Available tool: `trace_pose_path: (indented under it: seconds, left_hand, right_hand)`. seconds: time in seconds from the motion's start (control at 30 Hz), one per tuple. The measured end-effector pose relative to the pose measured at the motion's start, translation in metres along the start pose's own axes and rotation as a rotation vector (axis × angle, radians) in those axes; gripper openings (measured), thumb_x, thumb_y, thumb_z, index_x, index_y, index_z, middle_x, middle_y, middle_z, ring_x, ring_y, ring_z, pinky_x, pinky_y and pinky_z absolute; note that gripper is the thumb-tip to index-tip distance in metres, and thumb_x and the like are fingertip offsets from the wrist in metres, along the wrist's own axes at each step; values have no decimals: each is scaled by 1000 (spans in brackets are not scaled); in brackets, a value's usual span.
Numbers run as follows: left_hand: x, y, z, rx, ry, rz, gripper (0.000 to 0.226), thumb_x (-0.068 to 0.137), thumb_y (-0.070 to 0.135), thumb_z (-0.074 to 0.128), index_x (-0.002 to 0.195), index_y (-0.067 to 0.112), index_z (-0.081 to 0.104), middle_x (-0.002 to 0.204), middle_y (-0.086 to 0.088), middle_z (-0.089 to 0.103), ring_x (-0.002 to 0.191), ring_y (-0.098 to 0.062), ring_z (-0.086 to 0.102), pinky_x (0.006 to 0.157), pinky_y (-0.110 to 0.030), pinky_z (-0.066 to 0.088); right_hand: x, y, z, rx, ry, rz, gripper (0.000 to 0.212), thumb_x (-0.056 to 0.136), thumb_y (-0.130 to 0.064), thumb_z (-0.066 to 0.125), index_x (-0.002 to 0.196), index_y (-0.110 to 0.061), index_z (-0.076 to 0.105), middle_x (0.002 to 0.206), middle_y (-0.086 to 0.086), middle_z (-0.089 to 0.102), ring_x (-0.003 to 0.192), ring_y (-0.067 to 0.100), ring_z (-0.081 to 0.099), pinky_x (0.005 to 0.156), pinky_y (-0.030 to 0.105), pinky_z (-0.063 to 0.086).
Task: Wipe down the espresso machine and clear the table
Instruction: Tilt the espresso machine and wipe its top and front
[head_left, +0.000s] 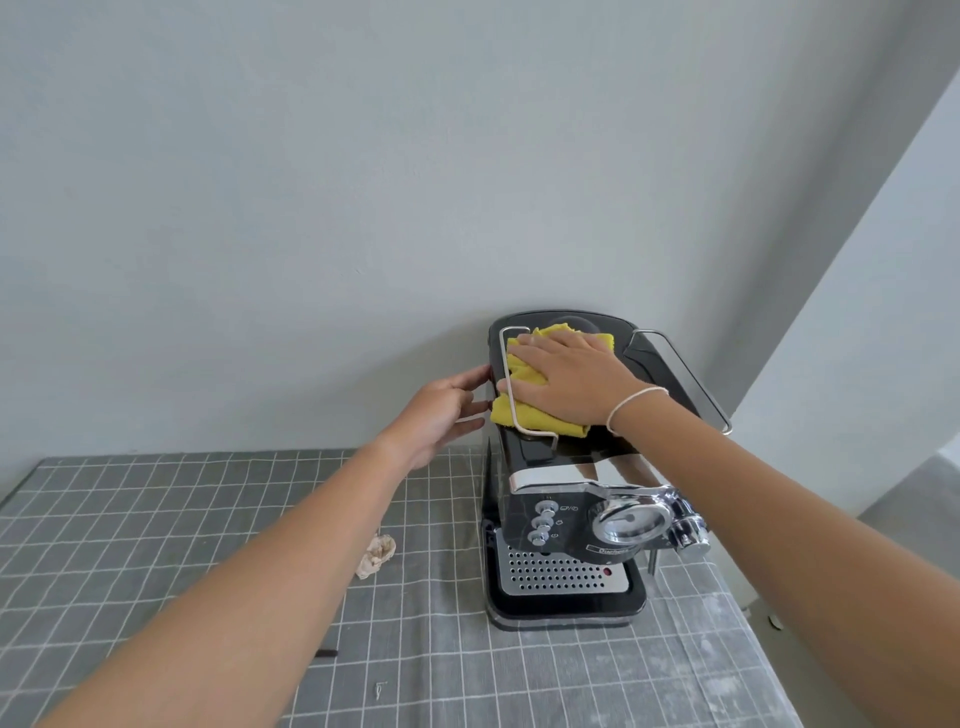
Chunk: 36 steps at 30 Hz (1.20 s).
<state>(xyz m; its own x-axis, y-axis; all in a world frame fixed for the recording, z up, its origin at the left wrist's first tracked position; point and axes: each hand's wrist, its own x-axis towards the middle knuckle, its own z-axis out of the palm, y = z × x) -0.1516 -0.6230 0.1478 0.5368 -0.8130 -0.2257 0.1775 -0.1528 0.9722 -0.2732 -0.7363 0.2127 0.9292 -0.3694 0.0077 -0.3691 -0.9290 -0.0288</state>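
Right hand (566, 376), fingers spread flat, presses yellow cloth (524, 413) on espresso machine (563, 467) at table's (208, 519) 3 o'clock edge; left hand (441, 410), fingers straight, steadies its side. Risk: cloth snagging the wire rail (511, 395); crumpled paper (375, 555) remains.

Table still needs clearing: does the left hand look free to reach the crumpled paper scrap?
Probably yes. The left hand only touches the espresso machine's side, holding nothing, and the crumpled paper scrap lies uncovered on the tablecloth beside that forearm.
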Motion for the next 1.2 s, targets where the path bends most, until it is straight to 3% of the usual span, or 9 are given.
trace_pose_path:
  seconds: [0.17, 0.37, 0.5, 0.6, 0.77, 0.87, 0.97, 1.13, 1.2]
  left_hand:
    - [-2, 1, 1, -6, -19, 2, 55, 89, -3, 25, 130, 24, 49, 139, 9, 47, 114, -16, 57, 90, -26, 48]
    - [-5, 1, 5, 0, -18, 2, 54, 89, -1, 27, 135, 23, 45, 140, 8, 47, 112, -12, 57, 83, -24, 49]
    - [-12, 3, 7, 15, -23, 25, 46, 94, 7, 28, 133, 25, 46, 137, 7, 47, 110, -16, 57, 79, -22, 50]
    - [-20, 6, 9, 19, 0, 43, 38, 97, 19, 35, 132, 27, 47, 130, 7, 49, 104, -14, 59, 72, -19, 51]
    - [-33, 8, 11, 76, 1, 107, 38, 94, 32, 45, 131, 27, 48, 129, 10, 48, 112, -15, 56, 79, -20, 51]
    - [-38, 10, 16, 153, -2, 147, 40, 92, 31, 48, 132, 26, 47, 138, 6, 48, 121, -15, 51, 87, -25, 48]
    - [-43, 10, 18, 218, -1, 168, 42, 92, 25, 49, 134, 25, 45, 140, 5, 47, 124, -12, 47, 90, -26, 45]
    - [-43, 8, 12, 245, 34, 179, 43, 93, 23, 48, 135, 27, 43, 140, 4, 46, 121, -11, 47, 90, -25, 44]
    - [-41, 7, 15, 271, -27, 173, 42, 93, 24, 48, 135, 28, 43, 138, 4, 48, 117, -11, 49, 88, -24, 44]
  right_hand:
    - [-15, 10, 6, 48, 25, -112, 51, 91, -53, 32, 138, -34, 35, 151, -12, 29, 140, 15, 21, 116, 39, 10]
    - [1, -1, 0, 18, 19, -57, 46, 95, -43, 29, 139, -29, 35, 152, -7, 29, 139, 18, 23, 114, 38, 13]
    - [-32, 13, -2, 112, 33, -134, 40, 96, -34, 34, 135, -28, 43, 146, -9, 40, 137, 11, 27, 115, 33, 13]
    - [-57, 21, -8, 219, 55, -78, 35, 97, -30, 36, 129, -27, 50, 141, -9, 45, 134, 9, 31, 112, 27, 16]
    - [-99, 6, -1, 276, 165, -50, 30, 95, -25, 43, 120, -22, 59, 132, -8, 54, 129, 11, 38, 111, 23, 17]
    - [-124, -9, 13, 239, 255, -36, 30, 93, -27, 45, 121, -25, 58, 130, -11, 56, 131, 13, 35, 111, 25, 11]
    - [-137, -24, 25, 182, 350, -1, 29, 93, -25, 48, 119, -25, 59, 127, -10, 57, 130, 15, 36, 105, 18, 6]
    - [-140, -55, 34, 139, 468, 109, 31, 90, -26, 44, 113, -21, 64, 118, -5, 65, 122, 24, 49, 110, 38, 22]
    - [-147, -68, 43, 77, 521, 173, 31, 89, -27, 43, 110, -22, 65, 115, -6, 66, 118, 25, 54, 109, 38, 23]
